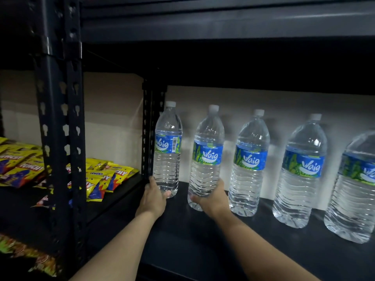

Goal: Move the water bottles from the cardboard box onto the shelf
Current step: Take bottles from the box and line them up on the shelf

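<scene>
Several clear water bottles with blue labels and white caps stand in a row on the dark shelf [203,236]. My left hand [155,197] grips the base of the leftmost bottle [168,151], beside the rear black upright. My right hand [213,199] grips the lower part of the second bottle [207,157]. Three more bottles [250,163] [302,171] [355,189] stand to the right, untouched. The cardboard box is out of view.
A black slotted upright [60,128] stands in front at the left, and a second one [149,128] at the back. Yellow snack packets [97,179] lie on the neighbouring shelf to the left. Another shelf board [223,27] hangs overhead.
</scene>
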`<state>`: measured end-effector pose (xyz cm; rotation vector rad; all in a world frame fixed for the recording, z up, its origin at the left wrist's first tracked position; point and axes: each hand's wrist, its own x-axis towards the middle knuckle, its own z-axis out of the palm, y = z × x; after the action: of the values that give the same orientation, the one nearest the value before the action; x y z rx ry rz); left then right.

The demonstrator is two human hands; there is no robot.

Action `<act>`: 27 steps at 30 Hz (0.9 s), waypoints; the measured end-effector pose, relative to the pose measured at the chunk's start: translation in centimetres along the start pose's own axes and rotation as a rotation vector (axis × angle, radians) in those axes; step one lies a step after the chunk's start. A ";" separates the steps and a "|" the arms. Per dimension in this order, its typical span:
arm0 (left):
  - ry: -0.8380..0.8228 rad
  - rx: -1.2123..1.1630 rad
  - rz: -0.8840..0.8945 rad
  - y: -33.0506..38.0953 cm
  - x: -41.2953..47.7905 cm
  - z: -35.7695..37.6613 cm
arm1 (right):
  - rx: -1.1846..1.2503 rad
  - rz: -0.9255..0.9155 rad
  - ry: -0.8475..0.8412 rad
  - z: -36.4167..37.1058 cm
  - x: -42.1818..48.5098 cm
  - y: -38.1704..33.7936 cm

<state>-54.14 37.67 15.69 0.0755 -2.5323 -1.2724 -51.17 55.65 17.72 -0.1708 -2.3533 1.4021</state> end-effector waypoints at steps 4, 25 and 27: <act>0.006 0.001 -0.011 0.2 -0.2 -0.1 | -0.040 0.045 0.050 0.3 -0.5 0.9; -0.024 0.344 -0.041 0.1 -0.6 -0.5 | -0.324 0.025 -0.084 1.4 -0.2 1.4; -0.044 0.431 -0.045 0.1 -0.9 -0.5 | -0.362 0.001 -0.073 1.4 -0.4 1.5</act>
<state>-53.11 37.52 15.86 0.2007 -2.8128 -0.7278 -51.47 55.08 15.68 -0.2229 -2.6499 0.9855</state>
